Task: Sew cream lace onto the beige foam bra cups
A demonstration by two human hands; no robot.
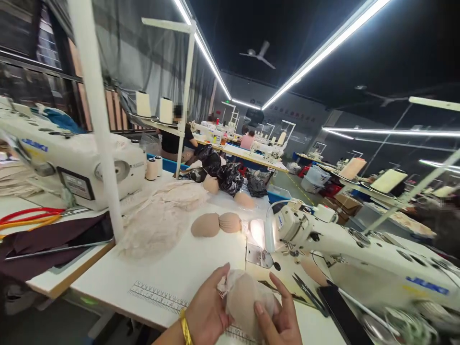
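Note:
A beige padded cup with thin pale fabric around it (244,299) is held between both hands near the table's front edge. My left hand (208,304) grips its left side, thumb along the upper edge. My right hand (278,314) holds the right side, one finger pressed on the cup's face and another raised. Beyond them, two joined beige cups (216,224) lie on the white table, leading to the lit needle area of a sewing machine (305,230). Sheer pale fabric (161,215) is heaped to their left.
Black tweezers or snips (309,293) and a dark phone (341,314) lie right of my hands. A printed ruler (156,296) runs along the front edge. Another machine (72,158), a white post (98,120) and red-handled scissors (28,214) are at left. Black bags (230,177) sit behind.

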